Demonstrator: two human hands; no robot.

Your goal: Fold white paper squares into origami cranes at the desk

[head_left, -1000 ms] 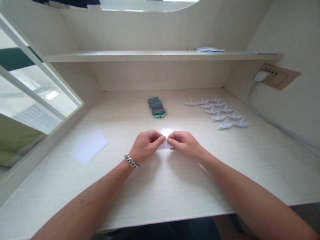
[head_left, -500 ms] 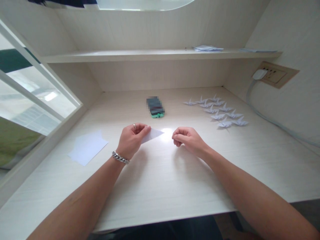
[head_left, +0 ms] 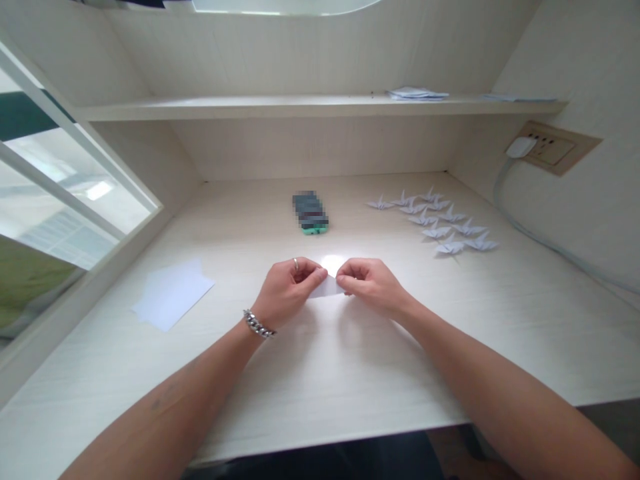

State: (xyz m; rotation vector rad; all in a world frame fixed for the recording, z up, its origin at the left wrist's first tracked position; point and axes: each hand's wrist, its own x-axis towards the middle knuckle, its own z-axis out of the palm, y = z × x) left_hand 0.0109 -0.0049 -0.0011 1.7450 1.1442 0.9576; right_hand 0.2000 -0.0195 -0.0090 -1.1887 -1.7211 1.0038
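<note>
White paper (head_left: 325, 287) is pinched in my left hand (head_left: 286, 288) and my right hand (head_left: 374, 285), over the desk (head_left: 300, 400). Little paper cranes (head_left: 451, 248) sit bunched together, off to the right.

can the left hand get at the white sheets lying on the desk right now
Probably yes: the sheets lie in the open, with nothing visible blocking the left hand, though it would likely have to release the small paper it holds.
</note>
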